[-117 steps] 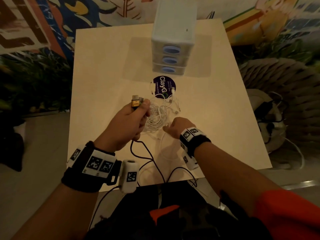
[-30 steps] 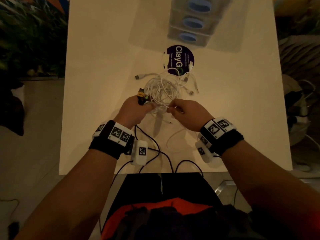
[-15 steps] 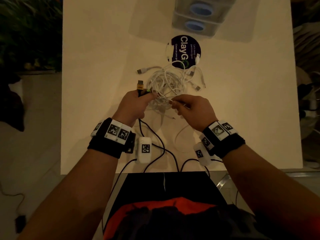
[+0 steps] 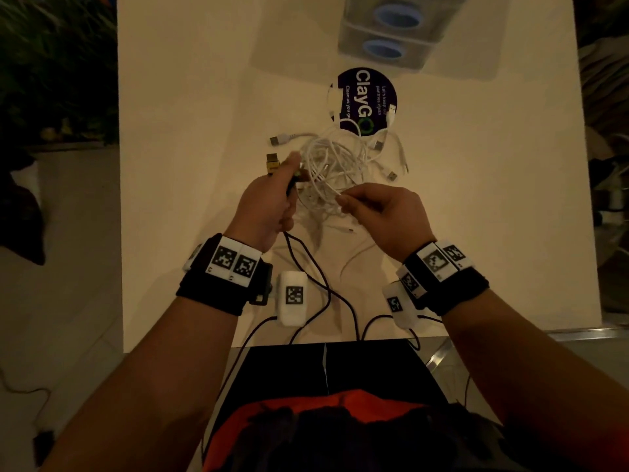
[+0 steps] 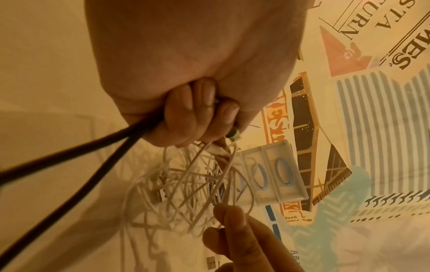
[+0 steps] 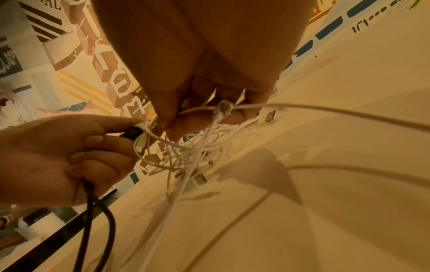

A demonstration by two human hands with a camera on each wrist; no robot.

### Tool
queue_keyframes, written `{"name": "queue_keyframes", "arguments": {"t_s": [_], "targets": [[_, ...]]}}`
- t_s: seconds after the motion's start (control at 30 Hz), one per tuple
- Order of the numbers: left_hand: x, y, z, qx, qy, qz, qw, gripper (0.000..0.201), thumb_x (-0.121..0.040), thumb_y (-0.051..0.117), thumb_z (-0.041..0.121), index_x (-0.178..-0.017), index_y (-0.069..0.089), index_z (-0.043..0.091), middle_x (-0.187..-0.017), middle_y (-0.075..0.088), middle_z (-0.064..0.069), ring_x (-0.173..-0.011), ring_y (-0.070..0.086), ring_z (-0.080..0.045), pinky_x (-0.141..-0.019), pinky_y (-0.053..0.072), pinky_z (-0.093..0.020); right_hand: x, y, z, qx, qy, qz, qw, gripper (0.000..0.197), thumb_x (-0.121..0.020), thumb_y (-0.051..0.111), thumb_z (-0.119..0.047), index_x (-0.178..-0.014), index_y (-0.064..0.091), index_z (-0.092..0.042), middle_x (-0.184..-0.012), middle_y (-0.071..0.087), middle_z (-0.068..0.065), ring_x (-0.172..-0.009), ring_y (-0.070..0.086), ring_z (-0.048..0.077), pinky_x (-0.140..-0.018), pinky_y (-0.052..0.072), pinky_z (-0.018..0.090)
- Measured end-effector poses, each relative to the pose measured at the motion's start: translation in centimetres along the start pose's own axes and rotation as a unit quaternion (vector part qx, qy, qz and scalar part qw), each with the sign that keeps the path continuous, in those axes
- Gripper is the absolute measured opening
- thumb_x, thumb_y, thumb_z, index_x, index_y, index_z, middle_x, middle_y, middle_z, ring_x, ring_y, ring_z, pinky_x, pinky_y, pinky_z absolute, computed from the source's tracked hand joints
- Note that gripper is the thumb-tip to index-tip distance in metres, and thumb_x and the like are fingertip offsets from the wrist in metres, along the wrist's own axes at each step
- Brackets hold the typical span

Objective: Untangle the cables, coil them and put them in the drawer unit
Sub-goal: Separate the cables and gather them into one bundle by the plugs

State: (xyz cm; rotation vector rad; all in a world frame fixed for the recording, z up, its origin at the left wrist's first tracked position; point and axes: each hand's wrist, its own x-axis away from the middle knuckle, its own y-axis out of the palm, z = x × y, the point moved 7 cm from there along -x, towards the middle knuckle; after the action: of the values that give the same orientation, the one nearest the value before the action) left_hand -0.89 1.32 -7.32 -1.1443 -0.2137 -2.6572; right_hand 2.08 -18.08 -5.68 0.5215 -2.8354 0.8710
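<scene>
Found the tangle of white cables [image 4: 335, 165] lying on the table [image 4: 177, 131] just on the near side of the round purple sticker [image 4: 367, 97], with its far loops and one plug overlapping the sticker's near edge. Saw the drawer unit [image 4: 388, 32] standing just beyond the sticker, with both visible drawers closed and nothing stowed from the heap.

Noted the left hand [image 4: 269, 202] nearer than the sticker and to its left, at the tangle's left edge, clenched round a doubled black cable [image 4: 306, 264]. Confirmed in the left wrist view the fingers curled tight over the two dark strands. Made out a yellow-and-black plug [image 4: 272, 162] poking past the knuckles toward the sticker. Traced the black cable from under the palm toward the near table edge, well apart from the sticker.

Noted the right hand [image 4: 384, 216] nearer than the sticker and almost straight below it, at the tangle's near right edge, pinching a white strand [image 4: 326, 190] between thumb and fingertips. Picked out, in the right wrist view, a small knot [image 6: 224, 107] in the white strands right at those fingertips.

Spotted a loose grey USB plug [image 4: 277, 139] left of the sticker and slightly nearer, just beside the heap. Counted further plugs fanned out on the sticker's near right side. Could not tell the number of separate white cables.
</scene>
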Motion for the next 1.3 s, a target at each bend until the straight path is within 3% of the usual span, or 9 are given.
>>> {"name": "queue_keyframes", "arguments": {"t_s": [0.2, 0.33, 0.5, 0.63, 0.73, 0.87, 0.97, 1.13, 1.3], "targets": [[-0.2, 0.4, -0.4, -0.059, 0.013, -0.031, 0.998, 0.023, -0.097, 0.066, 0.031, -0.081, 0.058, 0.017, -0.051, 0.025, 0.006, -0.045, 0.017, -0.014, -0.046, 0.018, -0.029, -0.1, 0.3, -0.4, -0.016, -0.004, 0.034, 0.999, 0.014, -0.094, 0.069, -0.04, -0.095, 0.078, -0.029, -0.084, 0.075, -0.013, -0.081, 0.069, 0.006, -0.077, 0.058, 0.037], [0.2, 0.6, -0.5, -0.097, 0.029, -0.023, 0.995, 0.021, -0.092, 0.072, 0.027, -0.108, 0.078, 0.015, -0.046, 0.032, 0.011, -0.042, 0.024, -0.011, -0.048, 0.02, -0.028, -0.3, 0.6, 0.1, -0.031, 0.009, 0.048, 0.998, 0.014, -0.092, 0.068, -0.047, -0.098, 0.072, -0.035, -0.081, 0.074, -0.012, -0.075, 0.071, 0.009, -0.071, 0.06, 0.043], [0.8, 0.9, 0.6, -0.138, 0.095, -0.012, 0.986, 0.017, -0.092, 0.074, 0.018, -0.107, 0.077, 0.009, -0.041, 0.05, 0.017, -0.037, 0.042, 0.0, -0.042, 0.033, -0.016, -0.3, 0.1, -0.2, -0.059, -0.001, 0.066, 0.996, 0.003, -0.092, 0.073, -0.032, -0.091, 0.075, -0.032, -0.088, 0.073, -0.016, -0.073, 0.063, 0.001, -0.074, 0.055, 0.032], [1.4, 1.2, 1.1, -0.131, 0.16, -0.004, 0.978, 0.014, -0.087, 0.08, 0.019, -0.1, 0.076, 0.014, -0.066, 0.073, 0.013, -0.051, 0.056, 0.011, -0.056, 0.041, -0.006, -0.5, 0.3, -0.2, -0.072, -0.006, 0.058, 0.996, 0.008, -0.094, 0.07, -0.025, -0.093, 0.076, -0.031, -0.097, 0.075, -0.005, -0.067, 0.055, -0.007, -0.069, 0.042, 0.022], [1.4, 1.0, 1.0, -0.137, 0.18, 0.009, 0.974, 0.017, -0.084, 0.084, 0.024, -0.098, 0.076, 0.025, -0.092, 0.077, 0.014, -0.083, 0.069, 0.01, -0.075, 0.051, -0.011, -0.5, 0.3, -0.7, -0.083, -0.01, 0.039, 0.996, 0.01, -0.094, 0.07, -0.027, -0.1, 0.078, -0.024, -0.101, 0.074, -0.003, -0.066, 0.054, -0.007, -0.067, 0.04, 0.02], [1.8, 1.3, 1.3, -0.174, 0.199, 0.01, 0.965, 0.013, -0.086, 0.082, 0.02, -0.094, 0.073, 0.025, -0.087, 0.071, 0.018, -0.077, 0.064, 0.017, -0.066, 0.046, -0.003, -0.4, 0.5, -1.3, -0.05, -0.013, 0.031, 0.998, 0.016, -0.091, 0.073, -0.041, -0.099, 0.078, -0.028, -0.089, 0.07, -0.016, -0.071, 0.057, -0.008, -0.067, 0.039, 0.012], [2.0, 1.5, 1.4, -0.165, 0.2, -0.005, 0.966, 0.011, -0.085, 0.084, 0.025, -0.087, 0.074, 0.024, -0.088, 0.076, 0.01, -0.084, 0.071, 0.003, -0.074, 0.053, -0.011, -0.7, 0.4, -1.1, -0.058, 0.0, 0.043, 0.997, 0.019, -0.096, 0.067, -0.039, -0.086, 0.076, -0.026, -0.081, 0.069, -0.012, -0.065, 0.056, -0.005, -0.065, 0.038, 0.016], [1.8, 0.7, 1.4, -0.119, 0.212, 0.039, 0.969, 0.016, -0.084, 0.082, 0.013, -0.086, 0.069, 0.021, -0.093, 0.077, 0.002, -0.091, 0.073, -0.009, -0.082, 0.058, -0.022, -1.2, 0.0, -0.5, -0.071, 0.007, 0.045, 0.996, 0.032, -0.101, 0.058, -0.039, -0.082, 0.074, -0.019, -0.069, 0.064, -0.015, -0.065, 0.056, 0.005, -0.069, 0.047, 0.04], [1.6, -0.7, 1.4, -0.122, 0.206, 0.122, 0.963, 0.019, -0.085, 0.078, 0.017, -0.09, 0.064, 0.028, -0.075, 0.061, 0.009, -0.057, 0.052, 0.0, -0.062, 0.046, -0.024, -1.6, -0.5, -0.3, -0.085, -0.002, 0.046, 0.995, 0.03, -0.102, 0.054, -0.037, -0.085, 0.076, -0.031, -0.073, 0.066, -0.001, -0.072, 0.06, 0.021, -0.074, 0.05, 0.049]]}}
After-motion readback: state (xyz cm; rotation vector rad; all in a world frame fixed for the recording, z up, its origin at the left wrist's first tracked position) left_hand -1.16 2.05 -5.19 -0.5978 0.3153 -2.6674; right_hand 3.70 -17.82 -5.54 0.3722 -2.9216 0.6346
